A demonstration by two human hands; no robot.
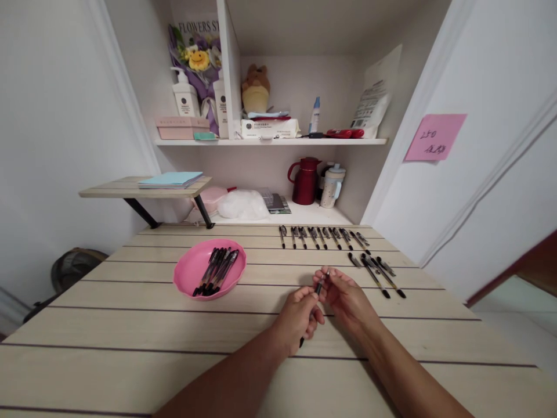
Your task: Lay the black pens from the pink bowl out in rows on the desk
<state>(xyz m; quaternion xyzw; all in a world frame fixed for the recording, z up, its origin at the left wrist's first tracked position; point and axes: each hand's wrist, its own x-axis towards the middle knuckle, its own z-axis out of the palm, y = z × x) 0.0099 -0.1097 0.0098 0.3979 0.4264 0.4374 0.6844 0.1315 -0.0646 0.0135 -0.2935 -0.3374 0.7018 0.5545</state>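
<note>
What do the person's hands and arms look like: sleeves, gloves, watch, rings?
The left hand and right hand are bare: no gloves or rings show. The left forearm and right forearm are uncovered to the frame edge, with no sleeve, watch or bracelet in view.

The left hand (pixel 299 318) and the right hand (pixel 348 299) were both bare, with fingers and knuckles uncovered. The left forearm (pixel 235 377) and the right forearm (pixel 409 377) were bare as well, with skin showing from the wrists to the lower edge of the view. Both arms looked slim and narrowed toward the wrists. The fingernails were too small to make out. Any clothing higher up the arms lay outside the frame.
</note>
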